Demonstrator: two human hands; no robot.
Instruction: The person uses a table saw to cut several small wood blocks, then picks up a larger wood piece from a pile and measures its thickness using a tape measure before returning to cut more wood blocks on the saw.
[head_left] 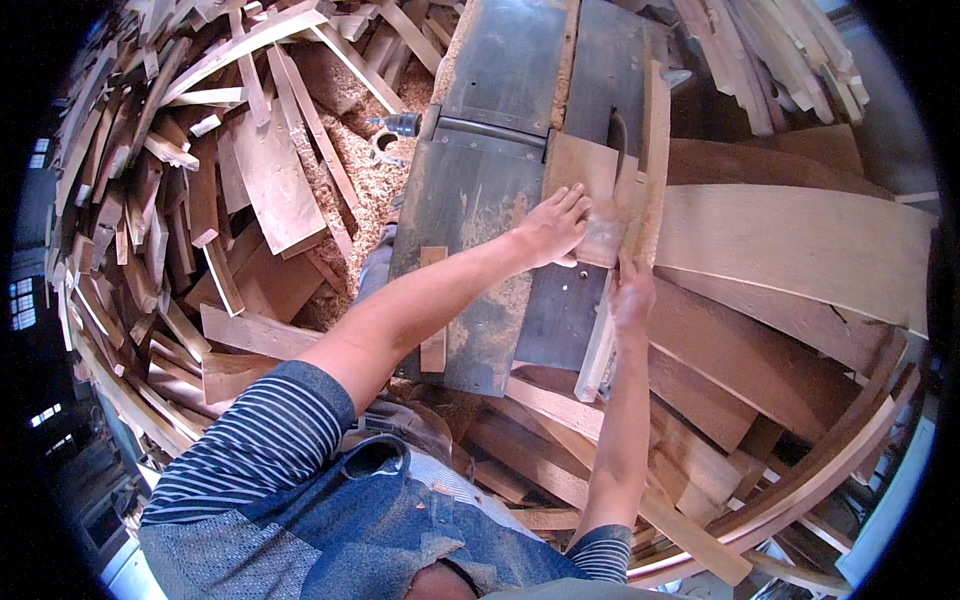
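Note:
A flat wooden board lies on the right part of a dark metal woodworking machine table, against the wooden fence. My left hand reaches over from the left and holds the board's left side, fingers on top and thumb at the near edge. At the board's near right corner, beside the fence, my right hand is closed on the board's end; its palm side is hidden. A curved dark metal piece rises just beyond the board, close to both hands.
A cutter slot crosses the table's left part. One small wood strip rests on the table near my left forearm. Offcuts and shavings heap up on the left. Wide boards are stacked to the right.

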